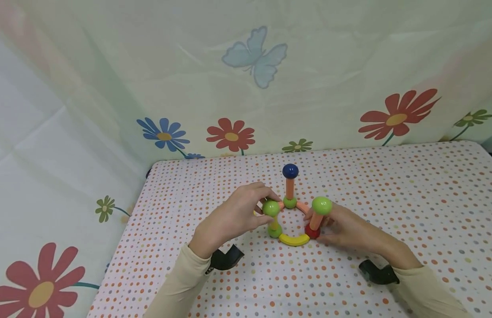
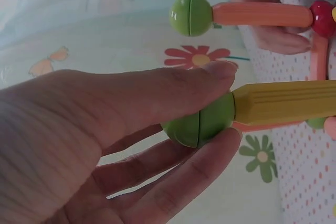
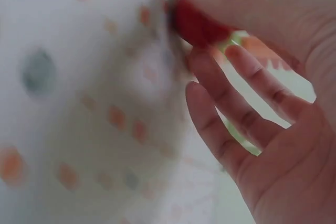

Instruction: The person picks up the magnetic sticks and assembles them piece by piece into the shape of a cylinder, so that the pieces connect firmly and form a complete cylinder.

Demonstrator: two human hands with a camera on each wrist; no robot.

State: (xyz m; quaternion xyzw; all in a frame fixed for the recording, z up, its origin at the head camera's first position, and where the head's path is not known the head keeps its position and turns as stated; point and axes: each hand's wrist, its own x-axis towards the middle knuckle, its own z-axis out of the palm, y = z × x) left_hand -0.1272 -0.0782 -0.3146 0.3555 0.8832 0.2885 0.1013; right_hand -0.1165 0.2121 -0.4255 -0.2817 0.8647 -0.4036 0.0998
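Where the dotted bench (image 1: 388, 185) spreads ahead of me, a ball-and-rod toy frame (image 1: 302, 207) stands near its middle. By my judgement the build is well along: three capped uprights rise from a ring of curved pieces (image 1: 294, 240), though the far left of that ring is covered, so I cannot tell whether anything is left to join there. My left hand (image 1: 238, 210) angles in over the yellow rod (image 1: 274, 223), fingers narrowed to pinch its green ball (image 1: 271, 208). My right hand (image 1: 347, 227) lies low beside an orange rod (image 1: 316, 221), thumb and fingers pinching the red ball (image 1: 314, 233) at its foot. Untouched, a blue ball (image 1: 290, 171) tops the rear.
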